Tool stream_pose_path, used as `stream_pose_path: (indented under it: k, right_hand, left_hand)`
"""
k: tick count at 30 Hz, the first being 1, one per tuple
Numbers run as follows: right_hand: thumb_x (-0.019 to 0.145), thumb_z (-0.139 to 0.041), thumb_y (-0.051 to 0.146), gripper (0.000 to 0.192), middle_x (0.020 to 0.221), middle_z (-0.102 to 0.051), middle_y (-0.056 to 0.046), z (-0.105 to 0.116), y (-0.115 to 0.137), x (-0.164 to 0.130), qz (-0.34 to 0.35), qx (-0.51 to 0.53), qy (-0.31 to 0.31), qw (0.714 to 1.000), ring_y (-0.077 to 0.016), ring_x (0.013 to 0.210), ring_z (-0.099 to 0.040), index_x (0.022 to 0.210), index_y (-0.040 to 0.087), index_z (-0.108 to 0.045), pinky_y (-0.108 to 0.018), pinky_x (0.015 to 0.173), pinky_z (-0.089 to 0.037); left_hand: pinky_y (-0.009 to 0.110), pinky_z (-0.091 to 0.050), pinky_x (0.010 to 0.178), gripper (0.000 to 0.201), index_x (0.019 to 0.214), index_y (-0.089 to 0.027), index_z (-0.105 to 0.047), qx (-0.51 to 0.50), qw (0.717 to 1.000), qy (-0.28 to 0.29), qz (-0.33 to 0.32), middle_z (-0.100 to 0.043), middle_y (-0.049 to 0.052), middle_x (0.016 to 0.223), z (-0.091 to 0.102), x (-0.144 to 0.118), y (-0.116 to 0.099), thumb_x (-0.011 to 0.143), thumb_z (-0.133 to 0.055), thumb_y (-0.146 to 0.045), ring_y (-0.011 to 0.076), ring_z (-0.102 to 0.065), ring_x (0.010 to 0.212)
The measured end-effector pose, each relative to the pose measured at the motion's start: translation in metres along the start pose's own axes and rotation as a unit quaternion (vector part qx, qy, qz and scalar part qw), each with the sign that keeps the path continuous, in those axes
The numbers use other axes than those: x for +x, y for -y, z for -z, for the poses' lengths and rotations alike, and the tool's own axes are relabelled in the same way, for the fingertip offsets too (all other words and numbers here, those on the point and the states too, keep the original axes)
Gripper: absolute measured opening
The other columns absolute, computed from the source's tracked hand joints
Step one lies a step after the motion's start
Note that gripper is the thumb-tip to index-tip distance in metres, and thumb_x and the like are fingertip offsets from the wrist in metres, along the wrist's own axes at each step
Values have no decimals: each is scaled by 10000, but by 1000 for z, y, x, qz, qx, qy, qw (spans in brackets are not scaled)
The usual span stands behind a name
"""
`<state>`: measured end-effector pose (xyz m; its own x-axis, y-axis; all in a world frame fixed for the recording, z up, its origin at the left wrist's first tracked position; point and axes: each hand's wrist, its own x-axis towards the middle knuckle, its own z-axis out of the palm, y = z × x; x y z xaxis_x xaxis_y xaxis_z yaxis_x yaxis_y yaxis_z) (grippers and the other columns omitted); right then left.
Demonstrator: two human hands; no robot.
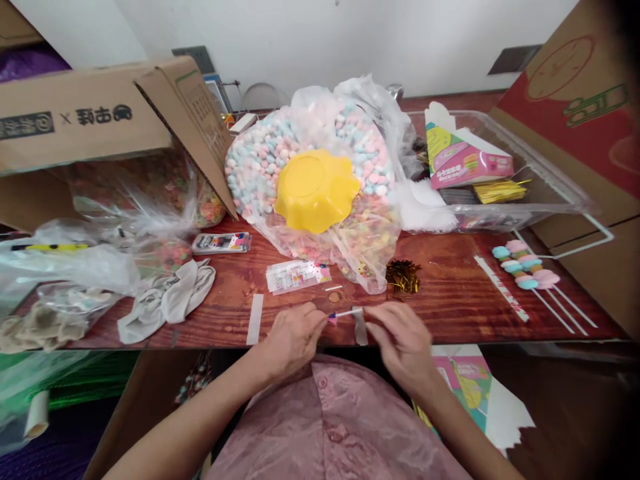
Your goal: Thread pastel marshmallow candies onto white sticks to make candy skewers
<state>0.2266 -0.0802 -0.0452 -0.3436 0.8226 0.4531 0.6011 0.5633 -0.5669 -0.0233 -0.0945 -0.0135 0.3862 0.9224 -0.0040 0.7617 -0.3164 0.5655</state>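
My left hand (293, 337) and my right hand (400, 340) meet at the near edge of a dark wooden table (450, 293). Between them they pinch a thin white stick (345, 313) with a small pink piece at its left end. A short clear strip (359, 327) hangs by my right fingers. Just behind the hands lie a small printed packet (295, 275) and a bundle of gold twist ties (403, 276).
A big clear bag of pastel marshmallows (260, 160) with a yellow bowl (315, 190) upturned on it fills the table's middle. Finished marshmallow skewers (525, 270) lie at right, a clear tray (545, 193) behind them. Cardboard boxes (85, 117) and plastic bags (65, 267) crowd the left.
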Motion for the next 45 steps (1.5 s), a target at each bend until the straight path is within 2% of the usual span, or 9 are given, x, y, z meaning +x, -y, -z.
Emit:
stream_pose_path:
  k: [2,5,10,16,21,26,32,38,45]
  right_hand:
    - [955,-587,198,171,1014,-711,-71,27,-28,-11,29,-104,5,994,-235,927,-612,1030,252,-730,-389,826,-461]
    - [963,-590,241,159,1013,-686,-85,53,-68,-19,51,-150,50,986,-227,886,-617,954,238,-749,-360,753,-488]
    - [1001,-479,211,236,963,-658,-75,50,-97,-16,77,-96,137,983,-182,827,-644,886,214,-685,-295,684,-505]
    - [969,-491,248,132,929,-698,-68,39,-107,-27,110,-109,62,986,-204,768,-677,926,237,-616,-297,627,-481]
    - [950,-517,173,90,672,-658,9,18,-47,-12,75,-75,-63,992,-147,513,-598,931,229,-585,-260,530,-415]
    - [937,-413,79,177,673,-607,-2,-17,11,30,121,47,-3,992,-148,574,-577,903,212,-525,-257,570,-395]
    - [910,-439,92,138,711,-534,30,-20,11,44,18,213,168,962,-116,593,-503,870,220,-471,-233,576,-378]
    - [992,-450,232,111,678,-547,41,-20,5,46,-89,333,287,894,-94,514,-497,913,207,-524,-211,506,-387]
    - [961,-520,225,173,647,-553,34,-17,8,46,-47,216,199,955,-101,562,-497,804,194,-583,-219,559,-404]
  left_hand:
    - [262,-435,666,353,742,-171,-623,-150,987,-16,61,-608,36,737,2,0,5,981,-411,-319,143,-548,699]
    - [213,-328,484,330,692,-175,-578,-378,907,22,186,-527,-17,594,1,4,6,901,-513,-422,88,-433,491]
    - [172,-203,398,394,660,-170,-537,-528,813,36,242,-509,-47,572,-11,14,-6,771,-657,-528,28,-338,398]
    - [179,-240,410,373,702,-164,-590,-556,791,38,252,-489,-52,590,-19,10,-8,703,-704,-519,44,-417,439]
    - [195,-253,457,384,686,-146,-607,-555,806,32,202,-487,-28,645,-20,12,-21,744,-710,-511,46,-398,500]
    - [221,-360,563,363,646,-132,-605,-482,874,3,60,-512,17,790,-10,22,-28,883,-626,-405,74,-445,624]
    - [281,-449,786,291,718,-140,-655,-376,926,-25,-20,-592,51,837,4,18,-16,929,-565,-318,155,-556,845]
    - [184,-219,372,374,642,-154,-528,-554,818,18,154,-435,-47,659,-2,16,-8,812,-661,-459,24,-330,416]
    - [152,-195,351,415,650,-168,-498,-588,781,-5,211,-429,-80,581,-2,23,-4,755,-697,-516,7,-301,372]
